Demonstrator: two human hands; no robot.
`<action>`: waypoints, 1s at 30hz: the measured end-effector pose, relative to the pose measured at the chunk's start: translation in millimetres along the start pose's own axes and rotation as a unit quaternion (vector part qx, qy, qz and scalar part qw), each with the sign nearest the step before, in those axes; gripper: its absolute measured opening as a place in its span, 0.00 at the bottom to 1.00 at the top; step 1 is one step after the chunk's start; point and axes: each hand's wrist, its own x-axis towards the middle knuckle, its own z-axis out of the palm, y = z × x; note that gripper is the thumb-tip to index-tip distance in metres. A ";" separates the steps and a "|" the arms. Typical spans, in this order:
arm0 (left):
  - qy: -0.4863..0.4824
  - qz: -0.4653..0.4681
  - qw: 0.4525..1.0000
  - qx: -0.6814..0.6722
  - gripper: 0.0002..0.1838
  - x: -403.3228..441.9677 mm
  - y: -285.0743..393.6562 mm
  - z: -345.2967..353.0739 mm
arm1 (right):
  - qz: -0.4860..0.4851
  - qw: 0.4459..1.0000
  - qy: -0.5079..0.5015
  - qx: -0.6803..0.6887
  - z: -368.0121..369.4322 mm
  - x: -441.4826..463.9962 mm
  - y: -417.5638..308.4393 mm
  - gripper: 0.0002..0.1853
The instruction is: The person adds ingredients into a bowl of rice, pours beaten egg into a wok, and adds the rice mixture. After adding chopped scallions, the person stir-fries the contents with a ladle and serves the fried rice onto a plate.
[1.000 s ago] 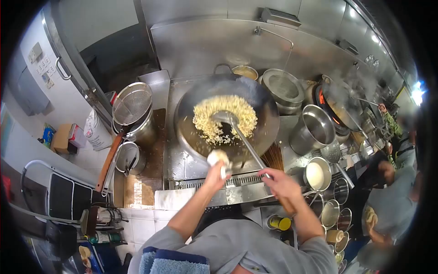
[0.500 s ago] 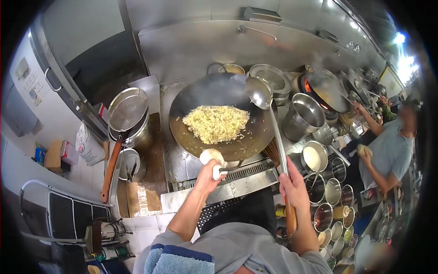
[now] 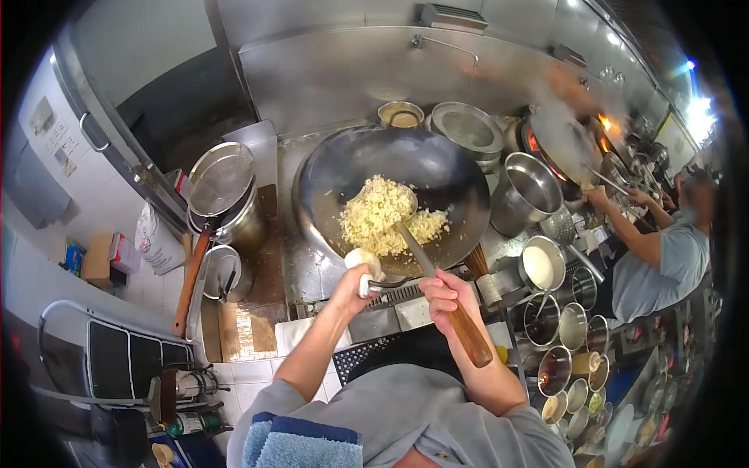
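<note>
A large dark wok point(image 3: 449, 175) sits on the stove in front of me, with yellowish fried rice point(image 3: 376, 214) heaped in it. My left hand point(image 3: 353, 290) is closed around the wok's near loop handle, with a white cloth point(image 3: 363, 262) between palm and metal. Closed on the wooden handle of a long ladle point(image 3: 419, 251) is my right hand point(image 3: 450, 299). The ladle's bowl lies in the rice, mostly covered by it.
On the left, a wire strainer point(image 3: 221, 178) rests over a metal pot. Steel pots point(image 3: 524, 187) and several seasoning containers point(image 3: 555, 366) stand to the right. Farther right, another person point(image 3: 663, 257) works at a steaming wok with flames behind it. A faucet point(image 3: 445, 45) juts from the back wall.
The ladle has swung from the wok's upper right rim down into the rice, and my right hand has moved left. The rice has shifted and piled up, and the wok is tilted differently.
</note>
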 end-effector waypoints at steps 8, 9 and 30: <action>-0.002 0.028 0.997 -0.068 0.05 13.0 -33.0 23.2 | 0.062 0.984 -0.102 0.135 -25.5 -19.4 -50.1 0.25; 0.000 0.027 0.997 -0.069 0.05 13.3 -36.4 23.3 | 0.069 0.985 -0.101 0.119 -37.8 -21.8 -57.0 0.24; -0.056 -0.017 0.998 -0.004 0.15 25.3 -43.6 -8.8 | 0.040 0.984 0.008 -0.173 -53.7 -25.4 -62.4 0.16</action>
